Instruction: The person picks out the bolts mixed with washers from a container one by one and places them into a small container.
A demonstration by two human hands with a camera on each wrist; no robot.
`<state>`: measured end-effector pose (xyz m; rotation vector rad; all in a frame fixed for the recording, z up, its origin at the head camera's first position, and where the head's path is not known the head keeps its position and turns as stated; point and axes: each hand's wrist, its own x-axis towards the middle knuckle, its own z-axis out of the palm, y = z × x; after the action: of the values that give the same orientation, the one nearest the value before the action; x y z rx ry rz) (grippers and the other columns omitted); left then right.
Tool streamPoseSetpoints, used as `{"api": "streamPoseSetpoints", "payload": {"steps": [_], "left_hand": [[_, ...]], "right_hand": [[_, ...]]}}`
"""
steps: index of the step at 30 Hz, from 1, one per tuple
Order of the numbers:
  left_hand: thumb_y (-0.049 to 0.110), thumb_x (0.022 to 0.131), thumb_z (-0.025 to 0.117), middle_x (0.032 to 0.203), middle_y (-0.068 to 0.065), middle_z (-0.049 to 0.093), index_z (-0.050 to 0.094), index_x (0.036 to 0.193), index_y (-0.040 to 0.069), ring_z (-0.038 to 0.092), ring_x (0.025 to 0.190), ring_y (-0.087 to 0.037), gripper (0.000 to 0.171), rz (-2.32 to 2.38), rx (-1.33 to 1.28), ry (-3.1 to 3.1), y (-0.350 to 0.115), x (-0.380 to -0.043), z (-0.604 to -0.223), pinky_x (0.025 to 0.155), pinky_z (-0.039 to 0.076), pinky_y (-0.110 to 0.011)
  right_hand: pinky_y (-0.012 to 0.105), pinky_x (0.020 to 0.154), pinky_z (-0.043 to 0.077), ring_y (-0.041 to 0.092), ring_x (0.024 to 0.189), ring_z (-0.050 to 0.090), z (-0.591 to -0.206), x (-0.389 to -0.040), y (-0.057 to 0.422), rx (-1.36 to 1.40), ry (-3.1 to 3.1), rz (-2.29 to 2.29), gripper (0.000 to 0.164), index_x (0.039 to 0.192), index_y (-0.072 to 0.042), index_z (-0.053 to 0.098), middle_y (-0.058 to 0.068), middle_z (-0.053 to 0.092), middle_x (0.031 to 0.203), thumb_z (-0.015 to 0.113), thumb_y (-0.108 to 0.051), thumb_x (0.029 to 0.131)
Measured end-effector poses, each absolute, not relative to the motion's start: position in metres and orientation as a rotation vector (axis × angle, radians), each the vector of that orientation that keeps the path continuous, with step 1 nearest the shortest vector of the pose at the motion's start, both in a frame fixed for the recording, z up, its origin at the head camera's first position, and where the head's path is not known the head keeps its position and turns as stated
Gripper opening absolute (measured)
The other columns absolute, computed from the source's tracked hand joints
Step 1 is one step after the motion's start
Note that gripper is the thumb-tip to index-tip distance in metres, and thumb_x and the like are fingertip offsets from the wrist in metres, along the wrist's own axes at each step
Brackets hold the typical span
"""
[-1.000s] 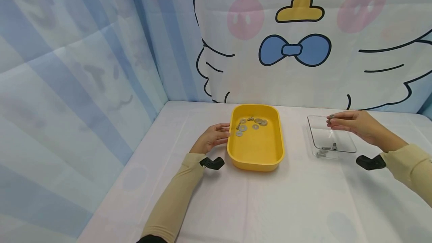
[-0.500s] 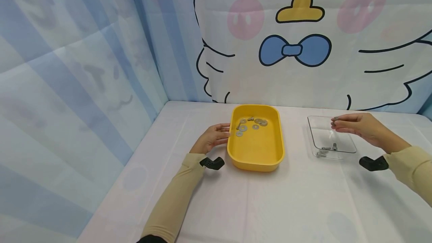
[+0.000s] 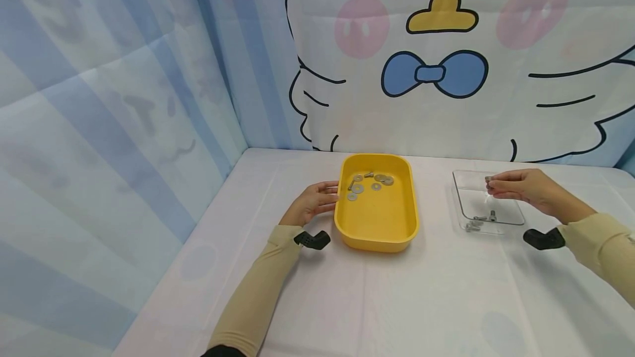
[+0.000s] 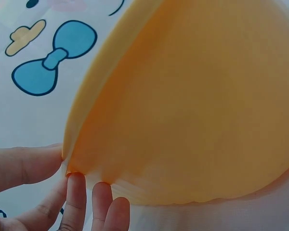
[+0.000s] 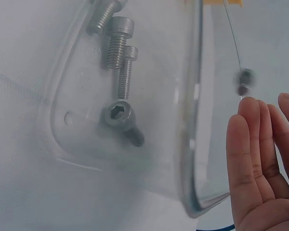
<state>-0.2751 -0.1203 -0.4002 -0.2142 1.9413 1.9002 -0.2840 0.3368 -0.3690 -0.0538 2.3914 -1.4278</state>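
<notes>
My left hand [image 3: 313,203] holds the left edge of a yellow tray [image 3: 379,222]. In the left wrist view the thumb meets the rim and the other fingertips touch the outer wall. Flat washers [image 3: 357,188] and screws [image 3: 369,174] lie in the tray's far half. My right hand [image 3: 528,189] is over a clear plastic box [image 3: 503,216], with a small metal piece at its fingertips. In the right wrist view this piece [image 5: 244,82] is dark and blurred, just beyond straight fingers; the thumb stands apart. Several socket-head bolts [image 5: 118,114] lie in the box.
Both containers stand on a pale cloth-covered table [image 3: 421,302], a stretch of cloth between them. A printed curtain [image 3: 436,120] hangs behind the table, and another drape [image 3: 124,125] hangs along the left.
My right hand has shifted slightly over the clear box, and its fingertips are a little lower than before. The left hand and the tray have stayed in place.
</notes>
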Motion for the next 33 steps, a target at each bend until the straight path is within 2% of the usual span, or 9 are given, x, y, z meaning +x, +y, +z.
{"api": "streamPoseSetpoints", "payload": {"steps": [5, 8, 10, 12, 15, 17, 26, 30, 33], "left_hand": [[0.005, 0.089, 0.060, 0.138, -0.010, 0.051, 0.047, 0.137, 0.011, 0.055, 0.121, -0.026, 0.050, 1.898, -0.208, 1.946, -0.120, -0.275, -0.401, 0.102, 0.048, -0.036], [0.005, 0.089, 0.061, 0.139, -0.009, 0.050, 0.047, 0.137, 0.011, 0.055, 0.121, -0.026, 0.050, 1.896, -0.209, 1.944, -0.120, -0.275, -0.401, 0.102, 0.048, -0.035], [0.005, 0.089, 0.061, 0.139, -0.009, 0.050, 0.047, 0.137, 0.011, 0.055, 0.121, -0.026, 0.050, 1.895, -0.209, 1.945, -0.119, -0.275, -0.401, 0.102, 0.048, -0.035], [0.005, 0.089, 0.061, 0.139, -0.009, 0.051, 0.047, 0.137, 0.012, 0.055, 0.121, -0.025, 0.051, 1.896, -0.210, 1.944, -0.119, -0.275, -0.401, 0.102, 0.048, -0.035], [0.005, 0.089, 0.061, 0.138, -0.009, 0.051, 0.047, 0.137, 0.011, 0.056, 0.121, -0.026, 0.050, 1.900, -0.210, 1.944, -0.120, -0.275, -0.401, 0.102, 0.048, -0.036], [0.005, 0.089, 0.061, 0.138, -0.009, 0.052, 0.048, 0.137, 0.011, 0.056, 0.121, -0.026, 0.050, 1.902, -0.205, 1.944, -0.120, -0.275, -0.402, 0.102, 0.048, -0.036], [0.005, 0.089, 0.062, 0.136, -0.009, 0.053, 0.048, 0.136, 0.011, 0.056, 0.120, -0.026, 0.049, 1.901, -0.213, 1.945, -0.120, -0.275, -0.402, 0.102, 0.048, -0.036], [0.006, 0.089, 0.062, 0.136, -0.009, 0.053, 0.049, 0.136, 0.012, 0.057, 0.119, -0.025, 0.049, 1.901, -0.224, 1.947, -0.120, -0.275, -0.403, 0.101, 0.049, -0.036], [0.006, 0.089, 0.061, 0.136, -0.008, 0.053, 0.048, 0.136, 0.013, 0.057, 0.118, -0.024, 0.049, 1.898, -0.232, 1.953, -0.119, -0.276, -0.403, 0.101, 0.049, -0.035]], "right_hand": [[0.023, 0.084, 0.057, 0.000, 0.086, 0.067, -0.371, -0.285, 0.336, -0.065, 2.403, -1.399, 0.063, 0.131, 0.010, 0.044, -0.023, 0.066, 0.089, 0.062, -0.034, 0.090], [0.022, 0.084, 0.056, -0.001, 0.088, 0.067, -0.373, -0.285, 0.336, -0.093, 2.378, -1.420, 0.066, 0.135, 0.012, 0.038, -0.024, 0.066, 0.092, 0.059, -0.033, 0.091], [0.021, 0.084, 0.056, -0.001, 0.090, 0.067, -0.374, -0.284, 0.337, -0.109, 2.349, -1.454, 0.057, 0.134, 0.005, 0.043, -0.025, 0.066, 0.094, 0.058, -0.032, 0.092], [0.020, 0.084, 0.056, -0.001, 0.091, 0.067, -0.374, -0.283, 0.338, -0.127, 2.323, -1.492, 0.039, 0.127, -0.010, 0.052, -0.026, 0.065, 0.095, 0.057, -0.029, 0.093], [0.019, 0.083, 0.056, -0.001, 0.092, 0.067, -0.375, -0.282, 0.340, -0.142, 2.290, -1.545, 0.014, 0.106, -0.032, 0.059, -0.026, 0.065, 0.096, 0.057, -0.026, 0.093], [0.019, 0.083, 0.056, 0.000, 0.092, 0.067, -0.375, -0.282, 0.341, -0.162, 2.280, -1.564, 0.015, 0.099, -0.038, 0.058, -0.026, 0.066, 0.098, 0.057, -0.024, 0.093], [0.016, 0.080, 0.056, -0.002, 0.093, 0.066, -0.370, -0.281, 0.338, -0.237, 2.311, -1.562, 0.017, 0.101, -0.037, 0.060, -0.026, 0.065, 0.100, 0.055, -0.023, 0.095], [0.014, 0.081, 0.055, -0.004, 0.094, 0.065, -0.364, -0.284, 0.332, -0.276, 2.324, -1.547, 0.018, 0.112, -0.027, 0.060, -0.026, 0.065, 0.101, 0.053, -0.023, 0.096], [0.012, 0.081, 0.053, -0.004, 0.095, 0.065, -0.358, -0.286, 0.325, -0.304, 2.323, -1.538, 0.018, 0.113, -0.027, 0.059, -0.026, 0.065, 0.102, 0.053, -0.023, 0.096]]}}
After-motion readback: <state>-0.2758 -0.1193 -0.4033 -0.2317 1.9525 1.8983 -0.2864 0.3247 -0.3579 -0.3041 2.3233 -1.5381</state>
